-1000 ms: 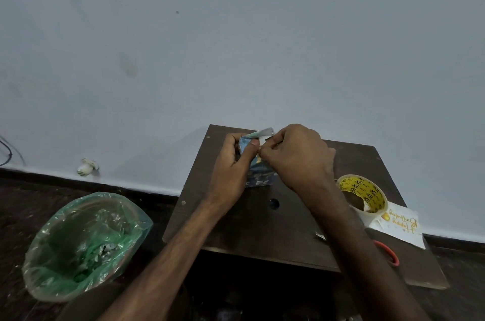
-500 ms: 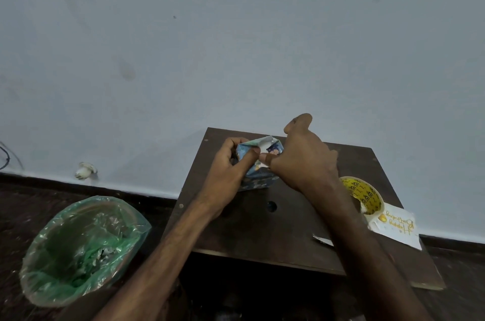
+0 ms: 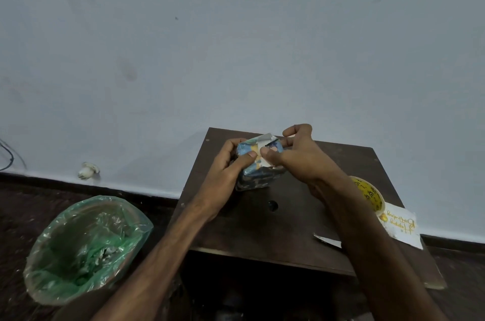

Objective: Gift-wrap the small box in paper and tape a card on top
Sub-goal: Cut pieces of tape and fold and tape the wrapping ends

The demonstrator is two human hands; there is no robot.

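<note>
Tipped the blue-wrapped box (image 3: 258, 175) toward me; my left hand (image 3: 223, 176) grips it, right hand (image 3: 301, 160) pinches the white flap (image 3: 263, 140). Card (image 3: 401, 227): Happy Birthday, I think.

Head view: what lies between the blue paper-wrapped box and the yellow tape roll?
The right hand and its wrist, above the dark wooden table; head view.

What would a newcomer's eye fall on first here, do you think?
The left hand grips the paper-covered box near the far edge of the dark table, while the right hand pinches its paper flap on top. To the right lie a yellow tape roll and a handwritten card; a green-lined bin stands on the floor to the left.
</note>
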